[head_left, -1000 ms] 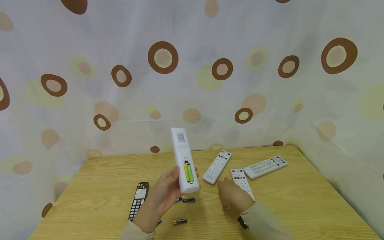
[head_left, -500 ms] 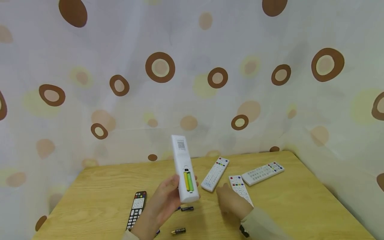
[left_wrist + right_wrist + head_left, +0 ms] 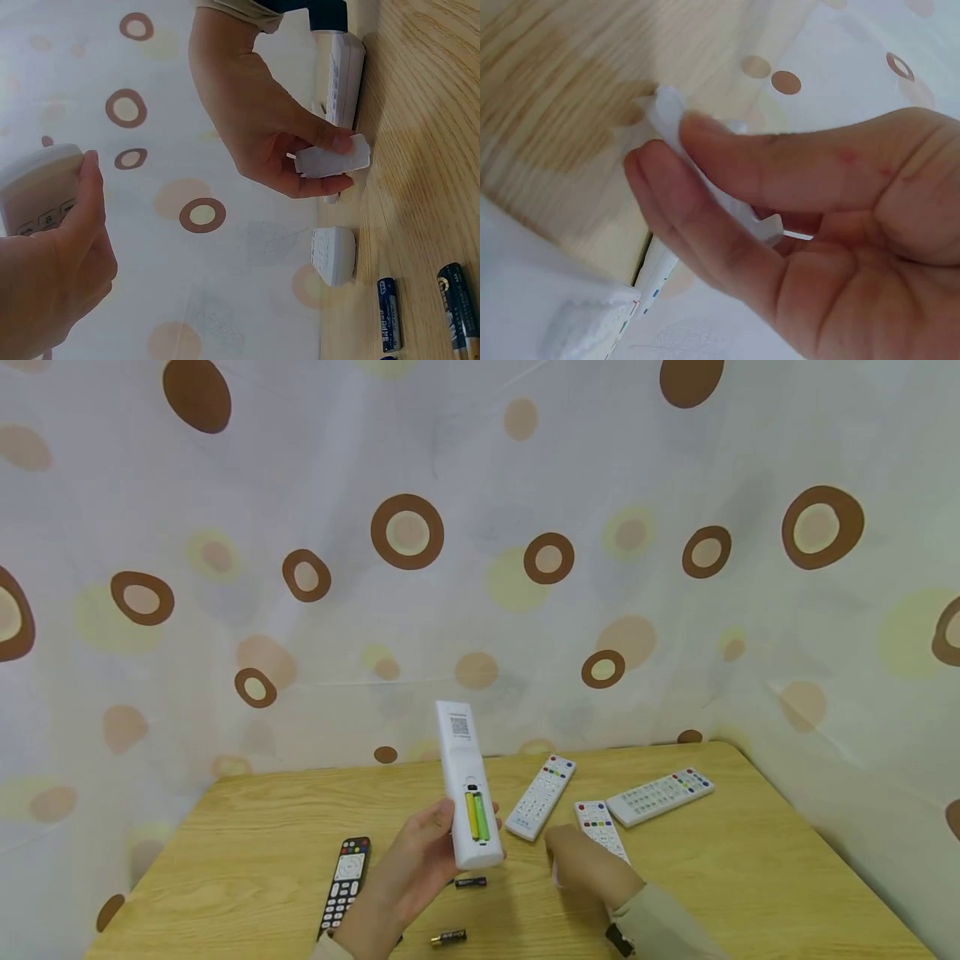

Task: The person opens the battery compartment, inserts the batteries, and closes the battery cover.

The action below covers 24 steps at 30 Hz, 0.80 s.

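Observation:
My left hand [image 3: 416, 864] grips a white remote control [image 3: 463, 747] raised above the table, its back turned to the head camera. Two batteries [image 3: 477, 817], one yellow and one green, lie side by side in its uncovered battery compartment. To the right, my right hand [image 3: 592, 868] is low over the table, beside another white remote [image 3: 602, 831]. Between thumb and fingers it pinches a small white battery cover [image 3: 334, 159], clearest in the left wrist view. In the right wrist view, the fingers partly hide this cover [image 3: 667, 112].
Two more white remotes, one upright [image 3: 542, 797] and one slanted [image 3: 662, 796], lie toward the back of the wooden table [image 3: 255, 818]. A black remote [image 3: 345, 881] is on the left. Loose dark batteries [image 3: 448, 937] lie below the left hand. A spotted curtain [image 3: 480, 610] hangs behind.
The head view has tilted up, so everything sits lower in it. White cover shows again under the right hand after being hidden half a second ago. The left hand keeps holding its remote.

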Each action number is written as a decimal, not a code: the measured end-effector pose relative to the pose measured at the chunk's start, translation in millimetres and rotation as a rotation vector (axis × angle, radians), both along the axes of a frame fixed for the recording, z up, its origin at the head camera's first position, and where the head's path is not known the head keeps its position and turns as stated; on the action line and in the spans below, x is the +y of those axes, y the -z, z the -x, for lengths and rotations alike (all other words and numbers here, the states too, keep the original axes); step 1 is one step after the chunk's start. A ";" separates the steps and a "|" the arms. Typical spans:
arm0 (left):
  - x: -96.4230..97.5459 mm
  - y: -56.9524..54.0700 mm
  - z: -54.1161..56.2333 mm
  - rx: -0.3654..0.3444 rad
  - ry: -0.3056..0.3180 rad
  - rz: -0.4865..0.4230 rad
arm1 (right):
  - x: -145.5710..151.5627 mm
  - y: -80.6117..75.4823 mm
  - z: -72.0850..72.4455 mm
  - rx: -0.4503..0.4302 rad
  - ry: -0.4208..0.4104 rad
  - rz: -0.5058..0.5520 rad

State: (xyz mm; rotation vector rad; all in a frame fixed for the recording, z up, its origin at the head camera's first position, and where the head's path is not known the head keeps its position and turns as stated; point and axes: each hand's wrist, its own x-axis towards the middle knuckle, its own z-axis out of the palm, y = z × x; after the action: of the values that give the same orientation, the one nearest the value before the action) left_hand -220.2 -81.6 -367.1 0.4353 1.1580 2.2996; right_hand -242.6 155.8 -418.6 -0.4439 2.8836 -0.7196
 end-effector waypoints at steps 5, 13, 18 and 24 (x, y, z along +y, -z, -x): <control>0.6 0.0 -0.4 -0.001 0.006 -0.003 | 0.3 -6.5 3.3 -0.029 0.054 0.070; 1.8 0.0 -0.3 0.010 0.012 0.005 | 0.8 -19.6 5.0 0.050 0.080 0.205; 1.4 -0.1 -0.6 0.006 0.015 0.000 | 4.3 -29.8 1.0 0.080 0.039 0.262; 1.4 -0.7 0.0 -0.001 0.017 -0.004 | 8.2 -42.7 -5.0 0.004 -0.034 0.380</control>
State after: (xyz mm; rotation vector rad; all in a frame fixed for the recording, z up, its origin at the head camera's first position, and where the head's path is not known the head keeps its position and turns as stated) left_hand -220.2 -80.1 -366.4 0.4442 1.1450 2.2882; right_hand -237.6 164.0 -375.8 -0.5340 2.7325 -1.2668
